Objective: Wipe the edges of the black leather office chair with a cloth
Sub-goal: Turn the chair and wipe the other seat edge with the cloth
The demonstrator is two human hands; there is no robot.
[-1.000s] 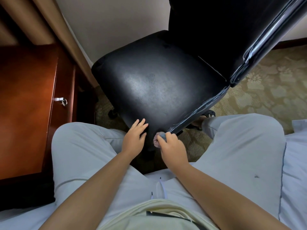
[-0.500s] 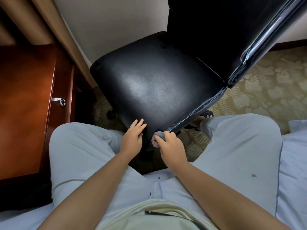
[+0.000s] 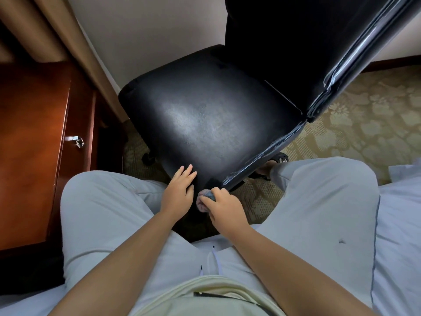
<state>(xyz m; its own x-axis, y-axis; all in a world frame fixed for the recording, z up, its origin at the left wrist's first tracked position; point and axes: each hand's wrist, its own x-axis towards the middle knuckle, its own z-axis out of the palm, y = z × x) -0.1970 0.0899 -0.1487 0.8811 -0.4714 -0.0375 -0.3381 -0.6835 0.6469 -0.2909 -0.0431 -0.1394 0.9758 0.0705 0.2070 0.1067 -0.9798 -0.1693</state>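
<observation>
The black leather office chair (image 3: 205, 115) stands in front of my knees, its seat toward me and its tall back rising at the upper right. My left hand (image 3: 178, 192) rests flat on the near edge of the seat with straight fingers. My right hand (image 3: 224, 207) grips a small bunched grey-pink cloth (image 3: 203, 202) and holds it against the seat's near corner, just below the shiny side seam. Most of the cloth is hidden inside the fist.
A reddish wooden cabinet (image 3: 34, 144) with a metal handle (image 3: 76, 140) stands at the left, close to the chair. Brown curtains hang behind it. Patterned beige carpet (image 3: 355, 128) lies at the right. I sit on a white-sheeted bed (image 3: 401, 236), knees either side of the chair.
My right hand has slid the cloth slightly down and toward me along the seat's near corner. My left hand stays on the seat edge.
</observation>
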